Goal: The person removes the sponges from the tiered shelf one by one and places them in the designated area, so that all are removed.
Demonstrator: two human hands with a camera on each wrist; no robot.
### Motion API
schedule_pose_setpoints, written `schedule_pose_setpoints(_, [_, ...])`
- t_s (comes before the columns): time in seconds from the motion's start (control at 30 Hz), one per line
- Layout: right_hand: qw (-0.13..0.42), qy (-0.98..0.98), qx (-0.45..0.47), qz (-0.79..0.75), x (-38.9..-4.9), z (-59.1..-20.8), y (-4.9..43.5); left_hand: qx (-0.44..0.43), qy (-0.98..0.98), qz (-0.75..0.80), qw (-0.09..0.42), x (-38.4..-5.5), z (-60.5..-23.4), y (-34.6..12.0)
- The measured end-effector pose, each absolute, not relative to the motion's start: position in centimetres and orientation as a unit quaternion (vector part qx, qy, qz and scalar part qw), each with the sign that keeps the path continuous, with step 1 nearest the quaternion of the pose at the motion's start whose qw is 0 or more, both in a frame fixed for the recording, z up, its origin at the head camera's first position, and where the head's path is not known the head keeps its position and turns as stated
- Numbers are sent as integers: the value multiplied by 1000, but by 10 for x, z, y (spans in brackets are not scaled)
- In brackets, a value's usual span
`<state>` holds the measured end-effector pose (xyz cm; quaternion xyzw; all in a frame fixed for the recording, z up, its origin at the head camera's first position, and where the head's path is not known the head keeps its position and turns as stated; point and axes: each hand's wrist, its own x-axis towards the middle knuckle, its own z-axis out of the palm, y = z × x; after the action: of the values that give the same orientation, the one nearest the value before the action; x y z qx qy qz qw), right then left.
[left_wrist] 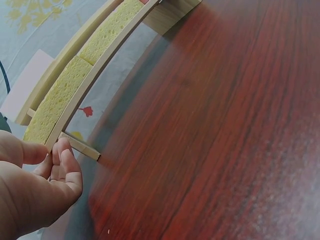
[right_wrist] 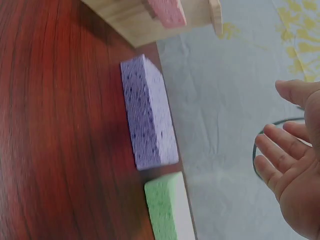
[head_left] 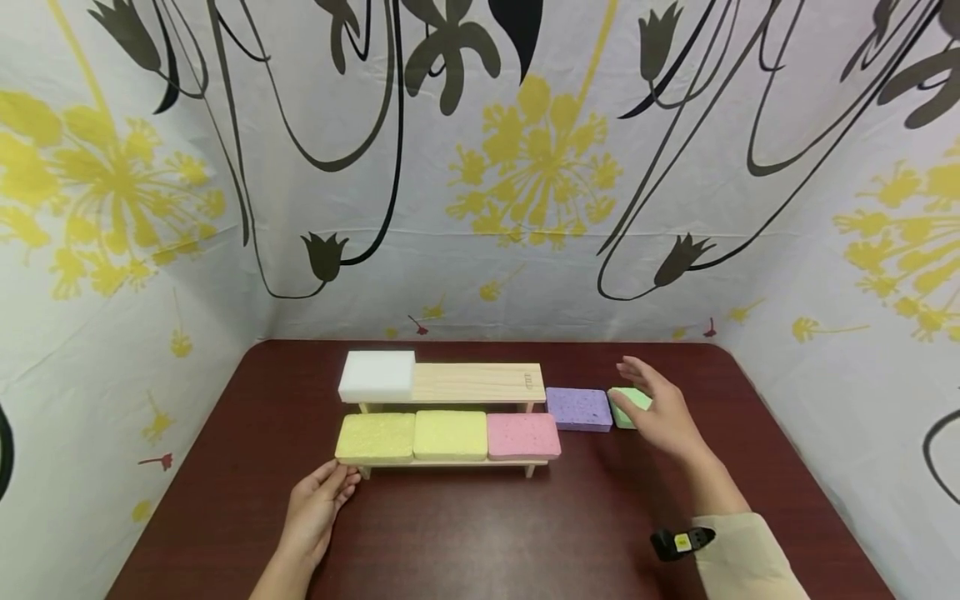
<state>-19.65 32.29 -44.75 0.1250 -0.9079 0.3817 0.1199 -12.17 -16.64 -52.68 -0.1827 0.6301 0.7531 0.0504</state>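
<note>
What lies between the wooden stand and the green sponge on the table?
A purple sponge lies between the wooden stand and the green sponge; both the head and right wrist views show it.

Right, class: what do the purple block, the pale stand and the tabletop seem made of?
Purple block: probably cellulose sponge, matte, its surface pitted with pores.
Pale stand: apparently bare wood, matte, showing fine grain.
Tabletop: glossy, reddish-brown, dark-streaked like woodgrain; whether solid wood or laminate, I cannot tell.

This looks like a screened-in nook, with flower-printed sheeting [head_left: 536, 179] around three sides of a dark wood-grain table [head_left: 450, 533].
</note>
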Motion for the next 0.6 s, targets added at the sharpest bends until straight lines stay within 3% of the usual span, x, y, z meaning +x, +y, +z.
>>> schedule_pose_setpoints(0.6, [118, -885, 164, 420, -206, -436, 269, -184, 631, 751, 56, -120, -527, -167])
